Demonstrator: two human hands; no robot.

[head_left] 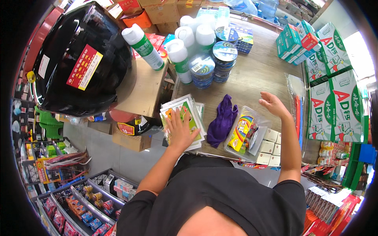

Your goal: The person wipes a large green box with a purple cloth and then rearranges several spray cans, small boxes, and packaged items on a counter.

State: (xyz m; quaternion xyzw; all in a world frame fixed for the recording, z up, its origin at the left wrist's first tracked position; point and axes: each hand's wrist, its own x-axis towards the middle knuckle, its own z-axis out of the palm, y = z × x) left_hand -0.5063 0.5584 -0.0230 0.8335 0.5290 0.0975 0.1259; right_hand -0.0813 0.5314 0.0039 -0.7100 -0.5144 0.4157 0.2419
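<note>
My left hand lies spread and flat on a stack of printed booklets or packets in clear sleeves at the near left of the wooden counter. Above the counter's right half, my right hand is raised with its fingers apart and nothing in it. Between the two hands are a crumpled purple cloth and a clear plastic tub. The tub holds a yellow rainbow-printed packet and other small packets. Small white boxes stand against the tub's right side.
White-capped spray cans and stacked round mosquito-coil packs stand at the back left. A black helmet rests beside them. Green-and-white cartons line the right side, with teal boxes near them. Shelves of goods fill the lower left.
</note>
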